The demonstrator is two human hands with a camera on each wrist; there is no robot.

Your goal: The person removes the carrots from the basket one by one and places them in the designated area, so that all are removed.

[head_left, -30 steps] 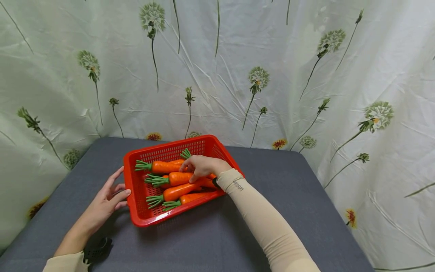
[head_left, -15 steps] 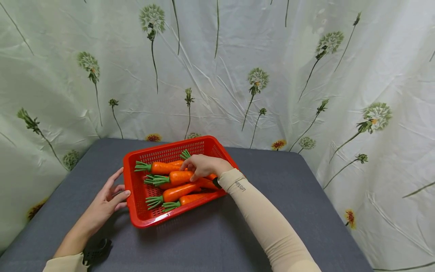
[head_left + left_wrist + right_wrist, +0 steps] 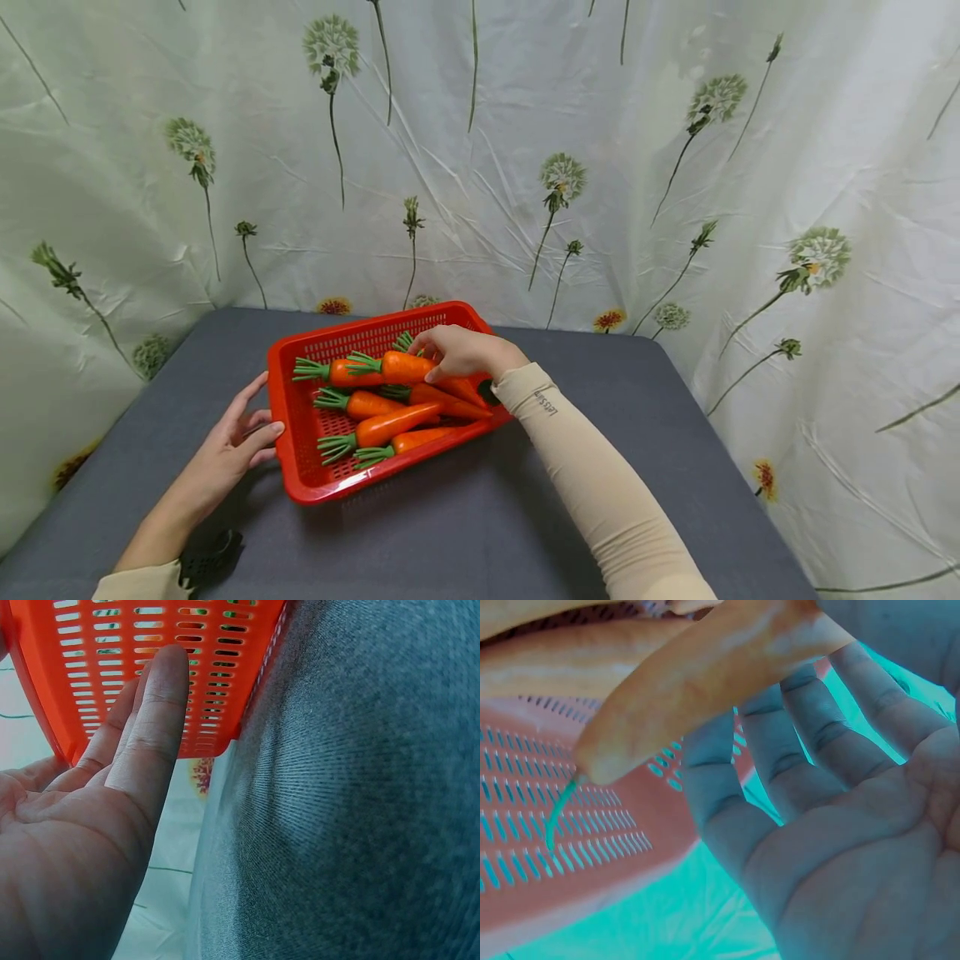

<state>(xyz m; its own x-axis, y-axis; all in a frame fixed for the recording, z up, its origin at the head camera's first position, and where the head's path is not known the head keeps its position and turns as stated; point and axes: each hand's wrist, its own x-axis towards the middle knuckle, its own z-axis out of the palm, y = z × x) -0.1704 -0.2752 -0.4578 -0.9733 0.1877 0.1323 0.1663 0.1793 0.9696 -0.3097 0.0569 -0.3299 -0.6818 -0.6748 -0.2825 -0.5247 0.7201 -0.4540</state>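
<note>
A red plastic basket with slotted walls holds several orange carrots with green stem tufts, such as the one nearest the front. My right hand pinches one carrot between thumb and fingers, above the others; its tuft points left. From the right wrist view, the held carrot slants across the fingertips, and its tapered end hangs over the basket wall. At the basket's left end is my left hand, thumb at the rim and fingers stretched along the outer wall.
The basket stands tilted on a dark grey cloth-covered table. Behind it hangs a pale curtain printed with dandelions. A black device sits at the left wrist, by the sleeve cuff.
My right hand has raised a carrot out of the pile, moving slightly up and right, which uncovers the carrots beneath. My left hand stays at the basket's left end.
</note>
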